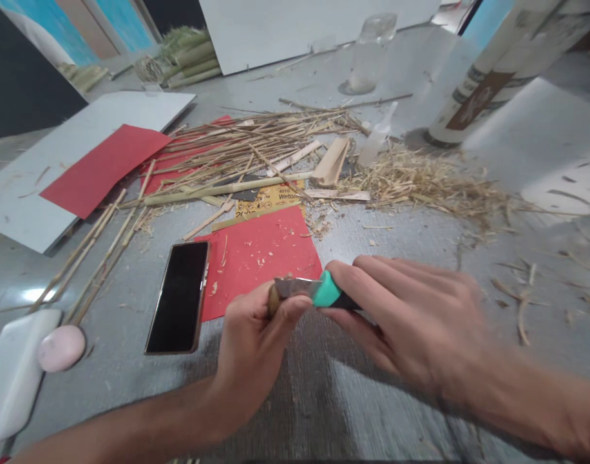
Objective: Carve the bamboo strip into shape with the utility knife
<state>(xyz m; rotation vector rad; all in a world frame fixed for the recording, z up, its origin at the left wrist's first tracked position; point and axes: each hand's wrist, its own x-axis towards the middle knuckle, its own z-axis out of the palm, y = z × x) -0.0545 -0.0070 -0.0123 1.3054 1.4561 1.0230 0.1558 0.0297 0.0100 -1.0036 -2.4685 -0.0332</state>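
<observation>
my left hand (249,351) is set in a pinch, thumb and fingers pressing a small brown piece (274,303) between them, by the near edge of the closest red sheet (263,248). my right hand (411,316) wraps the cutter (326,290), fingers curled round its dark handle behind the teal collar. its blade (297,287) lies over the piece, close by my left thumb; i can't tell whether the edge is biting or touching skin. to do this well, i judge that short, light strokes suit so small a piece, at a shallow angle, with the thumb tucked lower, out of the blade's path. the pinch should be firm enough to prevent rolling. any slip is best aimed away from the phone (179,299), left of the red sheet.
</observation>
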